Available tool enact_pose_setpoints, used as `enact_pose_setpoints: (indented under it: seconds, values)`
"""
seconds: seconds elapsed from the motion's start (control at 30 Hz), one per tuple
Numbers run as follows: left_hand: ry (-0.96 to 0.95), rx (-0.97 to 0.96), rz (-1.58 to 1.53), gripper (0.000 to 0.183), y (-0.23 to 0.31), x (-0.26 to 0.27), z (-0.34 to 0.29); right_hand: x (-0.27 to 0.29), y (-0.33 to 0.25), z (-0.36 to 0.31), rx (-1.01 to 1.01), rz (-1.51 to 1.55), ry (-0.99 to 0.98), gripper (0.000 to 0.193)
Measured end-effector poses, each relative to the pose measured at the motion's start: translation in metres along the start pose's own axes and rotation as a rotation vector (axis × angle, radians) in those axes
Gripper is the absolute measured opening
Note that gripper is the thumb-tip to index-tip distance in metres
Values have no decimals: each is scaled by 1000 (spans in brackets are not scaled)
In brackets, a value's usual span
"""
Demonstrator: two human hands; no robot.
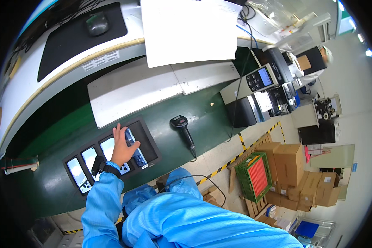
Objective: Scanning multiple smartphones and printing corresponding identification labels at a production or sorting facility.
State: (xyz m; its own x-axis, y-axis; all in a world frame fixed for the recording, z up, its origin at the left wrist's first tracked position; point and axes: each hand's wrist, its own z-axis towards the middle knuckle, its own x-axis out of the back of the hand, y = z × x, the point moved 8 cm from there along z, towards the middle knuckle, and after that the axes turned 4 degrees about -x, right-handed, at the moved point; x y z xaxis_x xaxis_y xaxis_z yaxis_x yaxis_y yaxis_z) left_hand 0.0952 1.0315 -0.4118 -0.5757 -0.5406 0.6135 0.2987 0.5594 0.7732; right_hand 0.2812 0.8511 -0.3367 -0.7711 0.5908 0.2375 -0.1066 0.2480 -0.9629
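Observation:
My left hand [123, 149] is at a dark foam tray [153, 145] on the green bench. Its fingers and thumb close on a dark blue phone [139, 158], covering part of it. Left of that phone, several white phones [75, 170] lie side by side in the tray's slots, one partly under my hand. A black strap with a small device [98, 165] circles my left wrist. Right of the tray lies a black handheld barcode scanner [182, 127], its cable running toward the bench edge. My right hand does not show.
White panels [132, 93] lie behind the tray beneath a shelf carrying a mouse [97, 24] and a paper sheet [190, 33]. A label printer [256, 80] stands right. Beyond are a green crate [254, 175], cardboard boxes [287, 163] and striped floor tape.

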Motion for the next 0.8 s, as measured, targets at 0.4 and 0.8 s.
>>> enact_pose_setpoints:
  seconds: [0.4, 0.8]
  values:
    - [265, 48, -87, 72, -14, 11, -14, 124, 28, -88, -535, 492, -97, 23]
    - [795, 287, -246, 64, -2, -36, -26, 316, 166, -663, -948, 622, 1993, 51]
